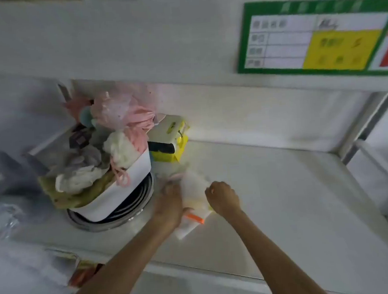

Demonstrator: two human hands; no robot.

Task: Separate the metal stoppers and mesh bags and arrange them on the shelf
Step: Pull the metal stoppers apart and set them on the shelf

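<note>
I see the white mesh bag packet [195, 199] flat on the shelf [282, 198], just right of the tub [114, 197] piled with soft bags. Left hand [169, 205] presses its left edge, right hand [223, 197] fisted on its right edge; exact pinch I cannot tell. Looks light, floppy, slick wrap. I'd take it by the stiffer orange-label end.

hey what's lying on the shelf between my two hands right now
In the head view, a white packaged mesh bag with an orange strip lies between the left hand and right hand; both hands touch it.
</note>
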